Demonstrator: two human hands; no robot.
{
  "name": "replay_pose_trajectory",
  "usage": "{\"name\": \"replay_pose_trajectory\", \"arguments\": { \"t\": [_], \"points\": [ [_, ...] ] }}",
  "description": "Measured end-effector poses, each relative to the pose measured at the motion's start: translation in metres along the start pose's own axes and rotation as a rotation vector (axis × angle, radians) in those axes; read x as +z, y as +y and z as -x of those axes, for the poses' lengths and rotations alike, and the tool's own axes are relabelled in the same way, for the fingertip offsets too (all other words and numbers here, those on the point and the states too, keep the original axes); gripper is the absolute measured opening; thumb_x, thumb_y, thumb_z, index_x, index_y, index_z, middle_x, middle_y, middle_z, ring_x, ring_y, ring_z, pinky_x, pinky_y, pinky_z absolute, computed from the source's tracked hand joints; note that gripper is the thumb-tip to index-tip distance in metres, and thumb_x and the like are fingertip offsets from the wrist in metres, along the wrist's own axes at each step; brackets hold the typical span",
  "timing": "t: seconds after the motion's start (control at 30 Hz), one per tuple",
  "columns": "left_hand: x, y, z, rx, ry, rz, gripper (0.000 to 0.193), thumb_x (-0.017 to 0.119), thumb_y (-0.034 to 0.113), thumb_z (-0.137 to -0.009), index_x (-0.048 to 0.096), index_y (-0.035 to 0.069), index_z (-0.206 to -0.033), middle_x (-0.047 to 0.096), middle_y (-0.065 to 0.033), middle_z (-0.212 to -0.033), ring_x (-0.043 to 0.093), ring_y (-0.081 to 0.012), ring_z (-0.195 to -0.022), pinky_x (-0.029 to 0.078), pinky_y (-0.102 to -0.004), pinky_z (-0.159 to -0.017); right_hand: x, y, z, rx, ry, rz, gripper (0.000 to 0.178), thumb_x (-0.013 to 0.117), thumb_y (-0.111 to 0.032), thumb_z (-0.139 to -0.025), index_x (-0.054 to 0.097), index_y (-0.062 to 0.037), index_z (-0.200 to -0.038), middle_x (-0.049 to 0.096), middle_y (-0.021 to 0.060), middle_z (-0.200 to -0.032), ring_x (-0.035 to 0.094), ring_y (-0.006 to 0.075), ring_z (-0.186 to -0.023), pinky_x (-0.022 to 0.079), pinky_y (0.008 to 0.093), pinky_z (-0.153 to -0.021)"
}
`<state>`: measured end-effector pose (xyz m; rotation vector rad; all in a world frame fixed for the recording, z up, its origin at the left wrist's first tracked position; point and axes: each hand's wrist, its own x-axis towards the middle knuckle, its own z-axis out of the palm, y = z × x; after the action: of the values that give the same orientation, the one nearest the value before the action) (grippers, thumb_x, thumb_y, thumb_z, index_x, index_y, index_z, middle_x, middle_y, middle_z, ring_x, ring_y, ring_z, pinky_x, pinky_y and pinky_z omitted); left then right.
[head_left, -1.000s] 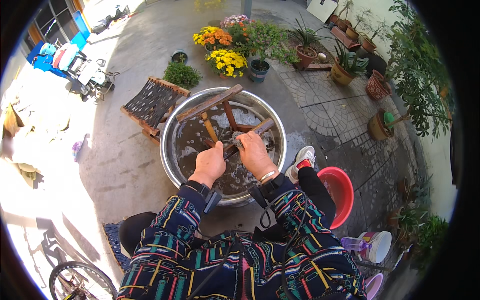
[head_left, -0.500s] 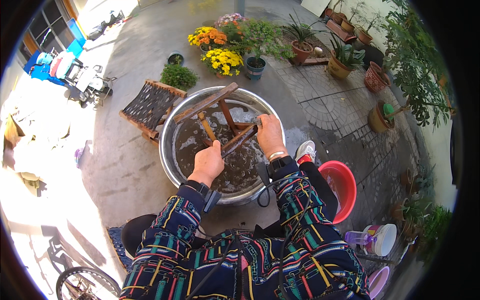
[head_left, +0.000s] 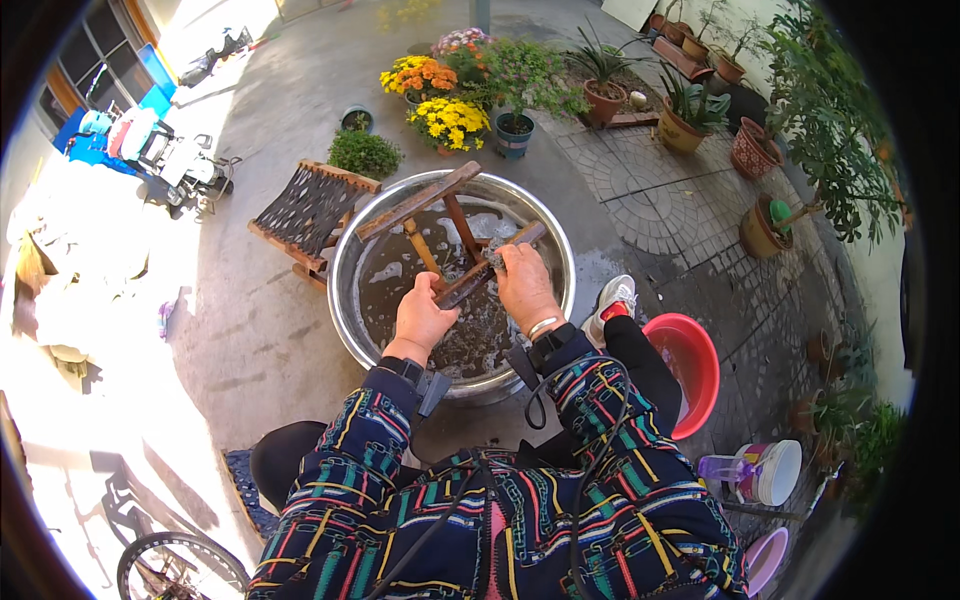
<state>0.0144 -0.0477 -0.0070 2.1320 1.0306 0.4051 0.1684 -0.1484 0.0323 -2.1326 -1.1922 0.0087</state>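
Observation:
A wooden stool frame point(head_left: 420, 201) stands tilted in a large round metal basin point(head_left: 342, 318) of murky, sudsy brown water. My left hand point(head_left: 421, 316) is closed round the near end of its closest rail. Further along that rail, my right hand point(head_left: 525, 286) presses a small grey scouring pad point(head_left: 494, 257) against the wood, with the pad mostly covered by my fingers. The rail's far end sticks out beyond my right hand. The stool's lower parts are under the water.
A second stool point(head_left: 312, 208) with a woven black seat stands left of the basin. To the right are a red plastic tub point(head_left: 697, 373) with water and a white bucket point(head_left: 776, 472). Potted flowers point(head_left: 449, 122) stand beyond the basin; a bicycle wheel point(head_left: 183, 566) shows at lower left.
My right hand has slid along the rail from its far end toward my left hand, baring that end. My left hand keeps its hold.

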Motion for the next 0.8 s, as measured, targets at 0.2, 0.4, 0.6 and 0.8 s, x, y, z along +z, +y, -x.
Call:
{"name": "replay_pose_trajectory", "arguments": {
  "t": [0.2,0.4,0.6,0.8],
  "points": [
    [-0.001,-0.009,-0.004,0.016,-0.002,0.073,0.091,0.082,0.016,-0.068,0.034,0.004,-0.144,0.07,-0.0149,-0.083,0.07,-0.031,-0.082,0.054,-0.0399,-0.074,0.02,-0.014,0.017,-0.257,-0.246,-0.184,0.029,0.065,0.001,-0.08,0.064,-0.0027,-0.108,0.06,0.0186,-0.097,0.059,0.041,-0.099,0.05,0.0483,-0.085],
    [0.003,-0.009,-0.008,0.024,-0.02,-0.014,0.091,0.079,0.013,-0.068,0.033,0.006,-0.146,0.071,-0.0184,-0.099,0.07,-0.0374,-0.092,0.055,-0.0421,-0.083,0.02,-0.003,0.01,-0.076,-0.04,-0.083,0.028,0.069,0.0,-0.079,0.065,-0.0031,-0.107,0.062,0.0196,-0.098,0.06,0.0417,-0.098,0.05,0.0483,-0.086],
    [-0.013,-0.008,-0.001,0.07,-0.058,-0.063,0.084,0.083,0.018,-0.066,0.043,0.003,-0.139,0.068,-0.0172,-0.107,0.066,-0.0359,-0.101,0.054,-0.0424,-0.089,0.02,-0.008,0.014,0.021,-0.026,-0.26,0.038,0.08,-0.015,-0.078,0.067,-0.0013,-0.112,0.068,0.0201,-0.104,0.065,0.0386,-0.102,0.052,0.0437,-0.089],
    [-0.01,0.01,0.012,0.138,0.142,0.405,0.054,0.08,0.02,-0.084,0.058,-0.001,-0.128,0.062,-0.0174,-0.115,0.063,-0.028,-0.105,0.052,-0.0376,-0.094,0.016,0.003,0.008,0.018,0.108,-0.369,0.045,0.082,-0.017,-0.077,0.066,-0.0038,-0.116,0.066,0.0185,-0.109,0.064,0.0388,-0.104,0.052,0.0424,-0.09]
  ]
}}
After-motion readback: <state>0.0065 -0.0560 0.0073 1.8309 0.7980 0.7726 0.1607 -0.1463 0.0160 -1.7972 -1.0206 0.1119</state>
